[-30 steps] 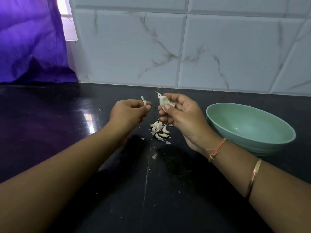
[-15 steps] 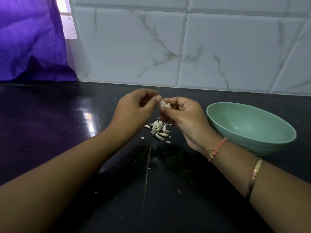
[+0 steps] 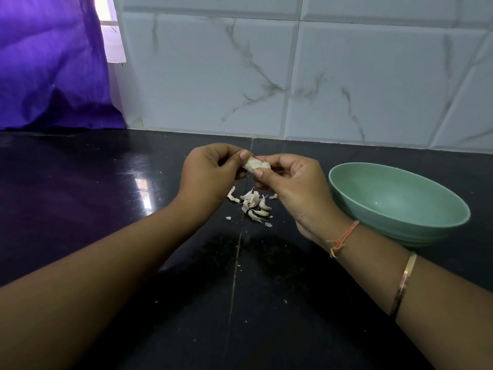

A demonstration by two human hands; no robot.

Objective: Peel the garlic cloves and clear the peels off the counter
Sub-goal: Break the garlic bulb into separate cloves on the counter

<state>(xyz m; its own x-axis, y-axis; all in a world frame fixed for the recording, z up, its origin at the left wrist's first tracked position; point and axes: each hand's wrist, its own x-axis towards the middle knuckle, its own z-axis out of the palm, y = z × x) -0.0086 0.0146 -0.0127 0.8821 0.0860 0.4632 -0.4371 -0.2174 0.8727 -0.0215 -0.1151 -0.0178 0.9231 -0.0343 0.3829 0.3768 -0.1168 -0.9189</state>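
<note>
Hands: left hand (image 3: pixel 210 174) back on the clove (image 3: pixel 255 164); right hand (image 3: pixel 290 182) pinching it too.
Peels (image 3: pixel 253 204): strip dropped, more to clear.

Both forearms are bare, with no sleeves in the frame. The left hand (image 3: pixel 208 174), at centre frame, wears nothing on wrist or fingers. The right hand (image 3: pixel 290 182), just right of centre, has a thin orange thread bracelet (image 3: pixel 344 237) knotted at the wrist. Farther down the forearm, toward lower right, sits a slim rose-gold bangle (image 3: pixel 402 283).
</note>
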